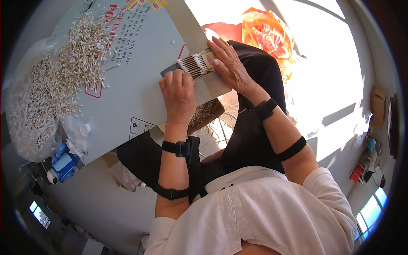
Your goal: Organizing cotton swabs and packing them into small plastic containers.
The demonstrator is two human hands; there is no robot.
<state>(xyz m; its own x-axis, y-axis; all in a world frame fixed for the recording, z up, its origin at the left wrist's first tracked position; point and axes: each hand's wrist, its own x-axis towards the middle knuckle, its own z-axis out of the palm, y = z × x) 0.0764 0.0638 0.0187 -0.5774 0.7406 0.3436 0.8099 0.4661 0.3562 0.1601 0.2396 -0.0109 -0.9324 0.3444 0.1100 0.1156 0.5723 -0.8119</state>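
Head view, right hand (231, 67) outstretched against a cotton swab row (192, 64), left hand (179, 95) curled beside it, grip hidden.

Grey board (144, 85) bears heaped cotton swabs (87, 42) and a swab pack (194, 64)

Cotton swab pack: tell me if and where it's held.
The right hand lies open on the labelled end of the cotton swab pack; the left hand curls near the other end, fingertips hidden; its grip cannot be told.
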